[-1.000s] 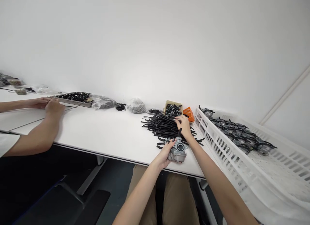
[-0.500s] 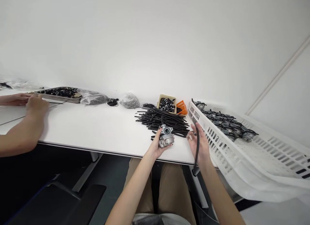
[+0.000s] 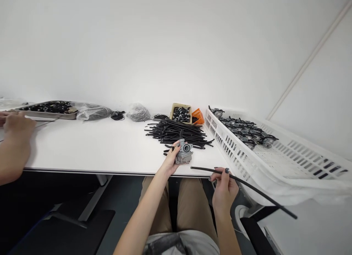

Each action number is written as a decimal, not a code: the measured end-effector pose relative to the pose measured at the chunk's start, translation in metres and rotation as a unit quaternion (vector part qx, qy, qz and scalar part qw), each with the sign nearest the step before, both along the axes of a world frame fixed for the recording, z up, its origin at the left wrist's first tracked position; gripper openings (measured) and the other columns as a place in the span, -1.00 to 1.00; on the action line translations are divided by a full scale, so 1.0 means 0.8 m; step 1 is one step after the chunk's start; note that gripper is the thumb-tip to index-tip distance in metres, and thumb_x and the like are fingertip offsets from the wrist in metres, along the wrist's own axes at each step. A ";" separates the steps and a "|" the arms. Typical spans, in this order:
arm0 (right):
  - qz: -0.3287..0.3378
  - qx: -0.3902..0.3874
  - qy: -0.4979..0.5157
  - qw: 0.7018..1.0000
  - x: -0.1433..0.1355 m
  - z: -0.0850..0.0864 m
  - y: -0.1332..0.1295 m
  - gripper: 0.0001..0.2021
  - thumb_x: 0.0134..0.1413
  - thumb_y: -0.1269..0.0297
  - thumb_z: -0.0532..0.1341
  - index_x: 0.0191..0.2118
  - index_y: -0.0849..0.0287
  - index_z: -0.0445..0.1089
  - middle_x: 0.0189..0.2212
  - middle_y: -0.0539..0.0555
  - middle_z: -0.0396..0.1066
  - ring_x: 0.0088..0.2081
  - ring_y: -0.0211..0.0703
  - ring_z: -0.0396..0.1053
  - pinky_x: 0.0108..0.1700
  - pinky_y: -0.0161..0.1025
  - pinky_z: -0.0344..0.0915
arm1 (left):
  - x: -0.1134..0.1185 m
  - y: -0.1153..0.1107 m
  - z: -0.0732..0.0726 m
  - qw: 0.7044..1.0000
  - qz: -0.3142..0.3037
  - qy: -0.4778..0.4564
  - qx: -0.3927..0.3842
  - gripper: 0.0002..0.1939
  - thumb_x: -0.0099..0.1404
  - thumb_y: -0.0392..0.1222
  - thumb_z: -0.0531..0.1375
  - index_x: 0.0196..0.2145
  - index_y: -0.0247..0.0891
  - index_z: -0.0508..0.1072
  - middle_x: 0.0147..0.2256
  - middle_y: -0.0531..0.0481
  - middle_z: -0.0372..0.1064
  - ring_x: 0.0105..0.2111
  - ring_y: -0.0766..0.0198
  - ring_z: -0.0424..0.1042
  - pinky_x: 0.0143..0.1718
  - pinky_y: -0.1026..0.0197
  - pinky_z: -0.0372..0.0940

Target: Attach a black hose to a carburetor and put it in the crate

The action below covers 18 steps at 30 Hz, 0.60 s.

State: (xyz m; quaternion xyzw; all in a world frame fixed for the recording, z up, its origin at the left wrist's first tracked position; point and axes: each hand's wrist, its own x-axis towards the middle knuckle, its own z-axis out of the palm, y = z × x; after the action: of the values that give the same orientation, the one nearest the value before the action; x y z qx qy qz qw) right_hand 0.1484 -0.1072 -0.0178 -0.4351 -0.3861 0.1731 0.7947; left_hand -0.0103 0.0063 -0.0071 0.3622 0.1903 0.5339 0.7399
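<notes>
The left hand (image 3: 171, 160) grips a grey carburetor (image 3: 183, 152) at the white surface's (image 3: 104, 148) near edge; the right hand (image 3: 224, 187), lower than a half-second ago, now pinches its black hose (image 3: 247, 187) nearly level.

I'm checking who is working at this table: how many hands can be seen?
3. The left hand holds a carburetor at the table edge; the right hand holds a black hose; a co-worker's hand rests far left. Their other hand is barely visible.
</notes>
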 end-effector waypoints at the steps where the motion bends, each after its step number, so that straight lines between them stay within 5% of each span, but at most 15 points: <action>1: -0.015 0.002 -0.001 1.000 -0.001 -0.002 -0.004 -0.59 0.28 -0.10 0.20 -0.34 0.18 0.44 -0.65 0.01 0.30 -0.55 -0.13 0.27 -0.35 -0.17 0.23 | 0.001 -0.001 0.000 1.000 -0.001 -0.001 0.017 -0.25 0.05 0.13 0.45 0.11 -0.11 0.29 0.15 -0.16 0.28 -0.21 -0.03 0.52 -0.49 0.09 0.49; 13: 0.111 -0.076 -0.079 0.988 -0.037 -0.005 0.018 -0.63 0.26 -0.09 0.20 -0.23 0.16 0.46 -0.52 0.06 0.42 -0.46 -0.06 0.36 -0.38 -0.19 0.29 | 0.004 -0.005 0.003 0.999 0.013 0.007 0.041 -0.27 0.02 0.14 0.47 0.05 -0.19 0.33 0.11 -0.20 0.33 -0.24 0.03 0.51 -0.50 0.17 0.46; 18: 0.091 -0.084 -0.066 0.990 -0.052 -0.016 0.030 -0.71 0.25 0.03 0.21 -0.34 0.17 0.40 -0.50 0.05 0.41 -0.41 -0.07 0.36 -0.33 -0.22 0.27 | 0.004 -0.007 0.002 0.999 0.015 -0.001 0.050 -0.27 -0.02 0.07 0.52 0.01 -0.23 0.37 0.05 -0.20 0.38 -0.20 0.07 0.48 -0.34 0.16 0.48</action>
State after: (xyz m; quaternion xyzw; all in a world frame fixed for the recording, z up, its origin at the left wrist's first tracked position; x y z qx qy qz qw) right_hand 0.1069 -0.0835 -0.0304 -0.4735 -0.4600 0.2478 0.7091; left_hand -0.0074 0.0009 -0.0051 0.3949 0.1679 0.5543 0.7131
